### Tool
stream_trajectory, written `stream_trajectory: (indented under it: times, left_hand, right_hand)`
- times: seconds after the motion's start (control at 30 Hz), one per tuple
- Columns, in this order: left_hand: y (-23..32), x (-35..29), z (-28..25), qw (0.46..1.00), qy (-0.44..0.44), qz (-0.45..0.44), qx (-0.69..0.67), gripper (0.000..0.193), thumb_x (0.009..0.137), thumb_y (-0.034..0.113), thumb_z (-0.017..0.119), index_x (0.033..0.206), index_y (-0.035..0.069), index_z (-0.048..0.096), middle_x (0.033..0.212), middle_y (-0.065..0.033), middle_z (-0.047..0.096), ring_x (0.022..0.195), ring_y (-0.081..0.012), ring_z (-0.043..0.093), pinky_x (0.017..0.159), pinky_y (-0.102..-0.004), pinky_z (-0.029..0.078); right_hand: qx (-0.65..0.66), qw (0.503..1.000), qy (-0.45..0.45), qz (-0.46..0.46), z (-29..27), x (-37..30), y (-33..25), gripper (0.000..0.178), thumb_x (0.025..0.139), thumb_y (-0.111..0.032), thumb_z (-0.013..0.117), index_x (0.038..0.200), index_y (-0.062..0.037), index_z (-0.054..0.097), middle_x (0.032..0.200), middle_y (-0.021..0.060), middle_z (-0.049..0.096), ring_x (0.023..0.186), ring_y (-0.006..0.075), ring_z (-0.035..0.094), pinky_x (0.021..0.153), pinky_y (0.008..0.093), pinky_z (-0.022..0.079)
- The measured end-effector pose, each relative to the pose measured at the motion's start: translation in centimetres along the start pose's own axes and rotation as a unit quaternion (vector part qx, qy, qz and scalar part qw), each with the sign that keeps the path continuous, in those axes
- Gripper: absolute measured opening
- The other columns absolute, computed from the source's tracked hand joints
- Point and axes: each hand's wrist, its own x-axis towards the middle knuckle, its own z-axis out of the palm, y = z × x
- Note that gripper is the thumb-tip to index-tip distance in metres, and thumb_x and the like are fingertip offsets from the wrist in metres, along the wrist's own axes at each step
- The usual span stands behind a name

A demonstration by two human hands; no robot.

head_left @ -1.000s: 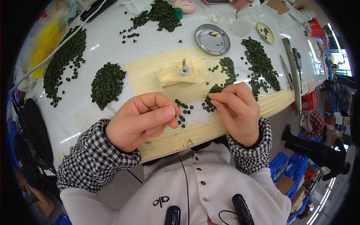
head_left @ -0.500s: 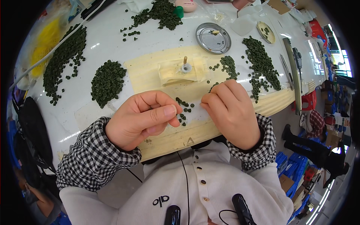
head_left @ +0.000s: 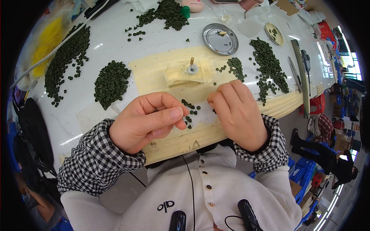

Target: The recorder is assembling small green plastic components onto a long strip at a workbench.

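Observation:
My left hand (head_left: pixel 148 121) is closed in a pinch, thumb against forefinger, over the near part of the table. Whatever sits between those fingertips is too small or hidden to make out. Just past them lies a loose cluster of small dark green round pieces (head_left: pixel 189 104). To its right, my right hand (head_left: pixel 241 117) is closed, fingers curled downward and the back of the hand showing. One small dark piece (head_left: pixel 214 111) shows by its fingertips; whether it is gripped I cannot tell. Beyond both hands, an upright peg (head_left: pixel 192 61) rises from a taped yellowish block (head_left: pixel 175 79).
Heaps of green pieces lie at left (head_left: pixel 111 84), far left (head_left: pixel 69 57), far middle (head_left: pixel 169 15) and right (head_left: pixel 266 61). A round metal lid (head_left: pixel 220 39) lies beyond the peg. Tweezers (head_left: pixel 295 73) and a long bar (head_left: pixel 301 77) lie along the right side.
My right hand has shifted slightly, and a small dark piece now shows by its fingertips. The left hand keeps its pinch almost in place.

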Motion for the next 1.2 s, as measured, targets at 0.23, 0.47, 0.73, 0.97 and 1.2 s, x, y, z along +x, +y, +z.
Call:
stream_trajectory:
  times: [0.23, 0.47, 0.73, 0.97, 1.2]
  left_hand:
    - [0.0, 0.0, -0.1, 1.000, -0.002, 0.001, -0.003, 0.012, 0.090, 0.010, 0.053, 0.094, -0.001, 0.056, 0.078, -0.0083, 0.063, 0.050, -0.0038, 0.037, 0.045, -0.0165, 0.030]
    - [0.1, 0.1, 0.1, 1.000, 0.003, -0.001, 0.020, 0.014, 0.089, 0.010, 0.054, 0.098, -0.001, 0.057, 0.080, -0.0077, 0.063, 0.051, -0.0035, 0.038, 0.045, -0.0164, 0.030]
    - [0.2, -0.2, 1.3, 0.983, 0.067, -0.014, 0.172, 0.013, 0.085, 0.013, 0.061, 0.092, 0.001, 0.063, 0.077, -0.0043, 0.066, 0.053, -0.0009, 0.040, 0.047, -0.0161, 0.029]
    - [0.7, -0.6, 1.3, 0.974, 0.054, 0.013, 0.222, 0.015, 0.085, 0.012, 0.062, 0.091, -0.002, 0.063, 0.081, -0.0038, 0.065, 0.074, -0.0062, 0.057, 0.069, -0.0202, 0.044]
    - [0.0, -0.4, 1.0, 0.964, 0.069, 0.066, 0.246, 0.011, 0.084, 0.010, 0.060, 0.087, 0.000, 0.061, 0.080, -0.0047, 0.065, 0.076, -0.0080, 0.059, 0.073, -0.0210, 0.045]
  right_hand:
    - [0.054, 0.998, 0.028, 0.029, 0.6, -0.2, 0.1, 0.013, 0.069, -0.007, 0.056, 0.080, -0.0012, 0.052, 0.077, 0.0093, 0.045, 0.075, 0.0243, 0.046, 0.068, 0.0316, 0.042]
    - [0.147, 0.983, 0.067, 0.082, 0.1, -0.1, 0.4, 0.015, 0.070, 0.003, 0.060, 0.082, 0.0003, 0.053, 0.079, 0.0105, 0.047, 0.074, 0.0272, 0.045, 0.067, 0.0338, 0.040]
    - [0.338, 0.934, 0.087, 0.079, -0.8, 0.9, -1.5, 0.016, 0.071, 0.004, 0.060, 0.084, 0.0000, 0.052, 0.080, 0.0121, 0.047, 0.073, 0.0291, 0.045, 0.066, 0.0351, 0.039]
    - [0.331, 0.937, 0.097, 0.052, -0.9, 2.0, -2.4, 0.020, 0.068, 0.004, 0.063, 0.085, -0.0007, 0.053, 0.080, 0.0120, 0.047, 0.075, 0.0290, 0.047, 0.065, 0.0344, 0.041]
    - [0.335, 0.925, 0.153, 0.095, -0.6, 1.6, -3.0, 0.021, 0.066, 0.003, 0.068, 0.085, -0.0005, 0.059, 0.079, 0.0097, 0.052, 0.067, 0.0242, 0.053, 0.057, 0.0314, 0.044]
